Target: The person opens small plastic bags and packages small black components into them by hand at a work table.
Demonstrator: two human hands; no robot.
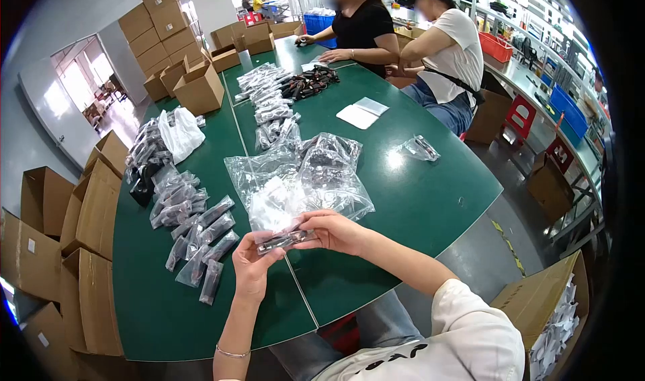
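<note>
Between my two hands, above the near part of the table, is a slim dark, shiny item in a clear plastic bag; its exact kind is too small to tell. My left hand pinches its left end between thumb and fingers. At the other end, the fingers of my right hand are closed on the bag. Just beyond my hands lies a pile of large clear plastic bags, some with dark contents. Several small bagged items lie in loose rows to the left of my left hand.
On the green table are a heap of dark items, a white sheet, a single bagged item and a white plastic bag. Cardboard boxes line the left side. Two people sit at the far right edge.
</note>
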